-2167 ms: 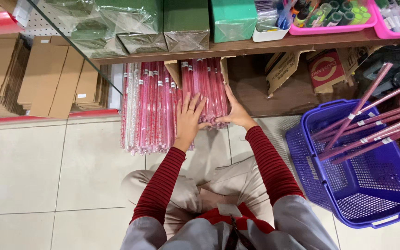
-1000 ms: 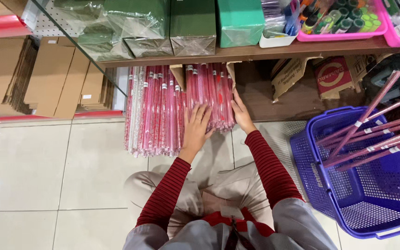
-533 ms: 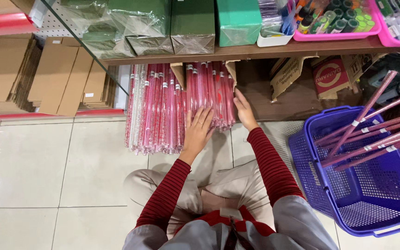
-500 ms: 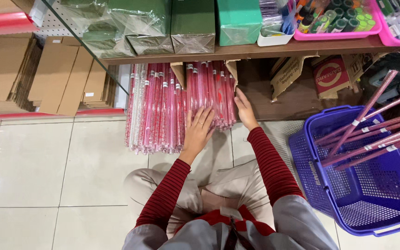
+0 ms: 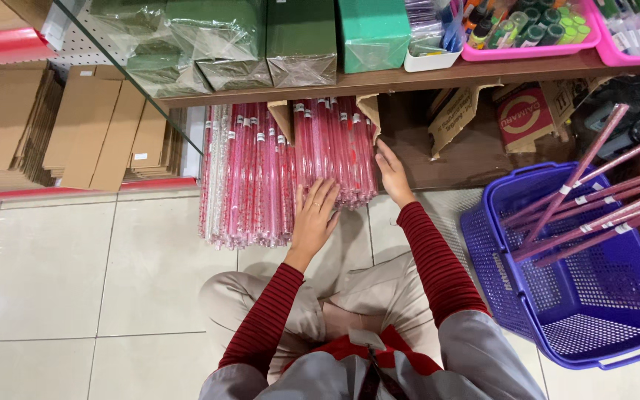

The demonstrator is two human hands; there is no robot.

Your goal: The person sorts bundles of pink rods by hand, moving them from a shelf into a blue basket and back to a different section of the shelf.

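1. At the far left, flattened cardboard boxes [image 5: 90, 126] are leaning in a stack against the wall, well apart from the person's hands.
2. Next, a bundle of pink wrapped rolls [image 5: 246, 178] is lying on the floor tiles [image 5: 61, 267], its far ends tucked under the wooden shelf [image 5: 409, 74], likely so they are kept out of the walkway.
3. The left hand [image 5: 314, 216] is resting flat, fingers spread, on the near end of a second bundle of pink rolls [image 5: 335, 148] sitting in an open carton; it seems to be steadying the rolls so they are not sliding out.
4. The right hand [image 5: 392, 170] is lying open against the right side of that same bundle, just beside the carton flap [image 5: 370, 111], fingers straight, pinching nothing; it appears to be squaring the stack sideways.
5. The shelf edge is hanging low over the bundle, crowding any lift upward; green boxes [image 5: 298, 33] are sitting on top.
6. A torn cardboard box [image 5: 483, 111] is sitting under the shelf to the right.
7. Far right, a purple basket [image 5: 557, 296] is holding more pink rolls, leaning out over its rim.
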